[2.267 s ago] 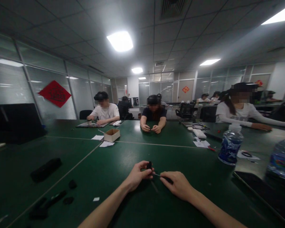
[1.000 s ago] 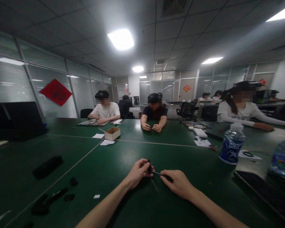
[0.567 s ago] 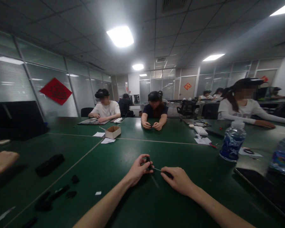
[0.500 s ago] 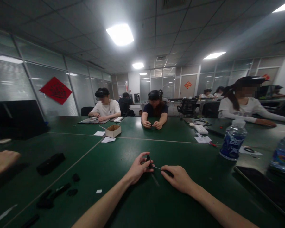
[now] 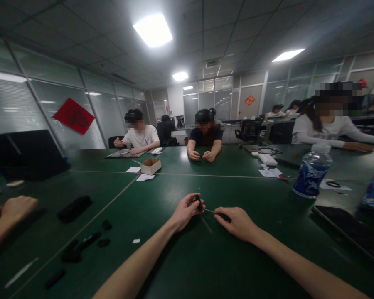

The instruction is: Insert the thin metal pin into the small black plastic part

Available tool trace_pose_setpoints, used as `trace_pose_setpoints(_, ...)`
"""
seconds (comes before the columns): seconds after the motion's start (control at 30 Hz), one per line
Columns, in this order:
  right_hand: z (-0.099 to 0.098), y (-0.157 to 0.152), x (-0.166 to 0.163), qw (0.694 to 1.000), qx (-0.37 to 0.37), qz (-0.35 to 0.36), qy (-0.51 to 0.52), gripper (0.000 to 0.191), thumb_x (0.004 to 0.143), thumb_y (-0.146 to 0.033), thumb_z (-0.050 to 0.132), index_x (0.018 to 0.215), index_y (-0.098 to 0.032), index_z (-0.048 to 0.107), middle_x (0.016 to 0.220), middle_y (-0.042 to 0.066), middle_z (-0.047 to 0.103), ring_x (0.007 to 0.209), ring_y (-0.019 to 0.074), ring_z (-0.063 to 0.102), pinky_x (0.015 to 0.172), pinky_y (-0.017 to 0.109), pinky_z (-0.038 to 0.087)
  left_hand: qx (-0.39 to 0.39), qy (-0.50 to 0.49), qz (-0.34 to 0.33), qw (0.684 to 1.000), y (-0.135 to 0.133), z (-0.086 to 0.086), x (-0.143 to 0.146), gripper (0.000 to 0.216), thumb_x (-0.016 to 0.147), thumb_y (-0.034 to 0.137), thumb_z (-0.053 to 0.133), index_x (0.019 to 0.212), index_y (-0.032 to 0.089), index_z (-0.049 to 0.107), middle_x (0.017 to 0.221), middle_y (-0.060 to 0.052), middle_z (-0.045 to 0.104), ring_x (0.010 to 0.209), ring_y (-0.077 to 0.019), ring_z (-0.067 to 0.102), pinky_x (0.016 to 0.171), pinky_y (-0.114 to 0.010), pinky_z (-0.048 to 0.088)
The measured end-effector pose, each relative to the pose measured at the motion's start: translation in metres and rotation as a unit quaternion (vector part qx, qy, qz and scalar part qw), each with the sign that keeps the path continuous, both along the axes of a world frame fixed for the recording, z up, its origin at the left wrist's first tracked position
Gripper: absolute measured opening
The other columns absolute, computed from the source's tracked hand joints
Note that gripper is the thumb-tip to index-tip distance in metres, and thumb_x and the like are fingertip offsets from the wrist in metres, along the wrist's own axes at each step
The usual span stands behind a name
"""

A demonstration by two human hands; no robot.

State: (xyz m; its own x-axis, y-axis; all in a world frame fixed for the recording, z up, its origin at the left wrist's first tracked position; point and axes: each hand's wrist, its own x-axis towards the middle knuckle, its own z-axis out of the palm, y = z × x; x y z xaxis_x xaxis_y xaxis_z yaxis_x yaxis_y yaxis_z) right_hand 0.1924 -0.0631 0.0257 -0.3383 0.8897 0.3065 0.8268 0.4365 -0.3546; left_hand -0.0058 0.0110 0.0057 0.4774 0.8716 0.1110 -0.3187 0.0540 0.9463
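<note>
Over the middle of the green table, my left hand (image 5: 187, 211) is closed around a small black part (image 5: 198, 202), its thumb pressed against the near side. My right hand (image 5: 237, 222) grips a screwdriver by its dark handle (image 5: 223, 216). The thin metal shaft (image 5: 208, 211) points left, and its tip reaches the black part; whether it sits in a screw is too small to tell. Further left on the table lie several loose black pieces (image 5: 89, 241) and a longer black case (image 5: 74, 209).
A small open cardboard box (image 5: 151, 166) stands beyond my hands. To the right are a blue-labelled bottle (image 5: 312, 172) and a dark phone-like slab (image 5: 349, 232). A co-worker's hand (image 5: 20, 207) rests at the left edge. A person in dark clothing (image 5: 205, 139) works opposite.
The whole view has shifted slightly, tilting downward. Both my hands keep their grip, with the screwdriver still against the black part. The person in white at far left has raised one hand.
</note>
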Motion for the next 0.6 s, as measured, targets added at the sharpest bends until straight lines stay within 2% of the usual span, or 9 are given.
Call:
trace_pose_setpoints(0.23, -0.0030, 0.0024, 0.0020, 1.000, 0.002, 0.005, 0.004, 0.029, 0.090, -0.035, 0.040, 0.097, -0.022, 0.064, 0.080, 0.003, 0.067, 0.068, 0.0171, 0.061, 0.063, 0.027, 0.043, 0.035, 0.039, 0.006, 0.999, -0.0018, 0.0019, -0.0015, 0.028, 0.075, 0.029, 0.068, 0.096, 0.014, 0.060, 0.097, -0.010, 0.063, 0.092, -0.0186, 0.060, 0.081, -0.030, 0.045)
trace_pose_setpoints(0.4, -0.0051, 0.0029, 0.0021, 1.000, 0.003, 0.003, 0.000, 0.030, 0.090, -0.035, 0.039, 0.098, -0.023, 0.065, 0.080, 0.003, 0.067, 0.068, 0.0172, 0.061, 0.062, 0.027, 0.043, 0.038, 0.022, 0.005, 0.999, 0.0003, -0.0009, -0.0017, 0.028, 0.073, 0.028, 0.070, 0.095, 0.014, 0.061, 0.098, -0.010, 0.065, 0.096, -0.0197, 0.060, 0.088, -0.033, 0.043)
trace_pose_setpoints(0.6, -0.0064, 0.0021, 0.0007, 0.999, 0.022, -0.009, -0.043, 0.031, 0.091, -0.033, 0.037, 0.098, -0.022, 0.064, 0.080, 0.004, 0.067, 0.069, 0.0174, 0.062, 0.063, 0.027, 0.043, 0.019, 0.008, 0.008, 1.000, 0.0002, -0.0007, -0.0002, 0.040, 0.070, 0.026, 0.072, 0.106, 0.015, 0.058, 0.096, -0.008, 0.063, 0.093, -0.0212, 0.062, 0.085, -0.035, 0.045)
